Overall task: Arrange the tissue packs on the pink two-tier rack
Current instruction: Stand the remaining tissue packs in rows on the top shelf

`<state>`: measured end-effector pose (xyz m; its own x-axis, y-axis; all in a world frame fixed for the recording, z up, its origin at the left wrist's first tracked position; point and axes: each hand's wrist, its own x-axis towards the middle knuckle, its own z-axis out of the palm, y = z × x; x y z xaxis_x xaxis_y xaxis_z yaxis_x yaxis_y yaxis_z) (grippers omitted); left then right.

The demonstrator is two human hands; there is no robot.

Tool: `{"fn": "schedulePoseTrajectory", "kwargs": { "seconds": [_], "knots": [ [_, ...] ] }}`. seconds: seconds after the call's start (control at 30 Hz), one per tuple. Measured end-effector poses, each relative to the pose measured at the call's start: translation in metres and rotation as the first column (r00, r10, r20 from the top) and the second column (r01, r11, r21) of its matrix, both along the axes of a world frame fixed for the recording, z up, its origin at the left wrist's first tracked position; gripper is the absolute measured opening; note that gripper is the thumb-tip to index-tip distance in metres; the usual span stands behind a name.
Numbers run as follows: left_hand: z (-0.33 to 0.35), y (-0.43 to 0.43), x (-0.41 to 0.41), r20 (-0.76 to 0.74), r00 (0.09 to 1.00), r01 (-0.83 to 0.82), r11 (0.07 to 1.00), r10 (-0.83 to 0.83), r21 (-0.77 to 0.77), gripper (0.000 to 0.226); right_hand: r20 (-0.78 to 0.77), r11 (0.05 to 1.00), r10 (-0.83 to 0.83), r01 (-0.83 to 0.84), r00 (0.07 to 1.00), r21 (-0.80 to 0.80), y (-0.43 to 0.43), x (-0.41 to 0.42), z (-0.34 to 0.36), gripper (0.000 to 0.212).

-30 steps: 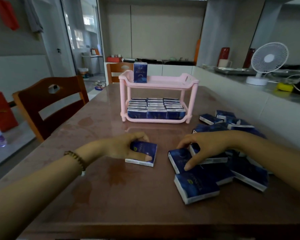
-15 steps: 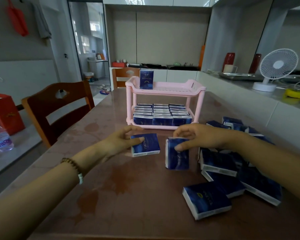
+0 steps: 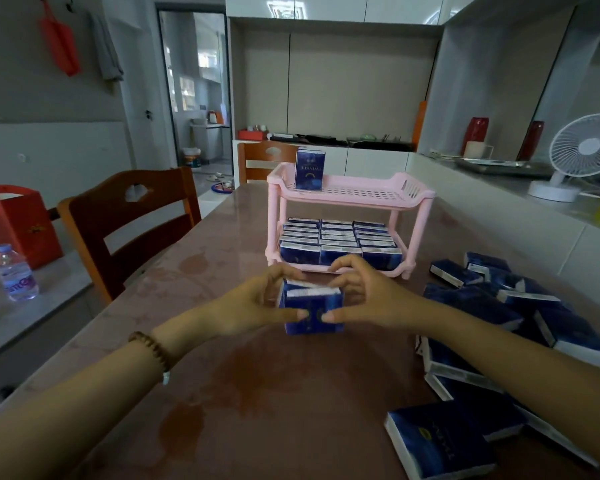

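The two tissue packs (image 3: 310, 308) stand upright, face to face, low over the surface (image 3: 257, 393) just before the pink two-tier rack (image 3: 426, 194); pinched only at the sides, one could slide loose, or topple the lone upright pack (image 3: 309, 168) on top; left grip (image 3: 253, 306) and right grip (image 3: 368, 299) both clasp the pair, thumbs in front, fingers curled behind.

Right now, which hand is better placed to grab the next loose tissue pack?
Right. The loose packs lie by the right hand; the left hand sits beyond the held packs.
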<state>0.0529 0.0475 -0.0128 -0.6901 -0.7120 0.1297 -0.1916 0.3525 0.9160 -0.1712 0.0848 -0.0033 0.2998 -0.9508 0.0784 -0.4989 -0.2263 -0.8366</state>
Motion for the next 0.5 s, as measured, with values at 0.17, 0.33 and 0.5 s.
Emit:
{"fn": "schedulePoseTrajectory", "kwargs": {
  "seconds": [0.17,0.33,0.5],
  "knots": [
    [-0.022,-0.001,0.003,0.173,0.984,-0.013,0.996,0.028,-0.091,0.055,-0.273,0.991,0.103,-0.122,0.956,-0.054,-0.002,0.005,-0.009,0.054],
    [0.006,-0.008,0.007,-0.026,0.991,-0.137,0.98,0.135,-0.142,0.042,-0.13,0.993,0.07,-0.081,0.989,-0.086,-0.011,0.007,0.009,0.043],
    [0.07,-0.026,-0.003,-0.241,0.955,-0.225,0.953,0.175,-0.201,0.034,0.038,0.98,0.028,-0.02,0.999,-0.197,-0.031,0.012,0.058,0.05]
  ]
}}
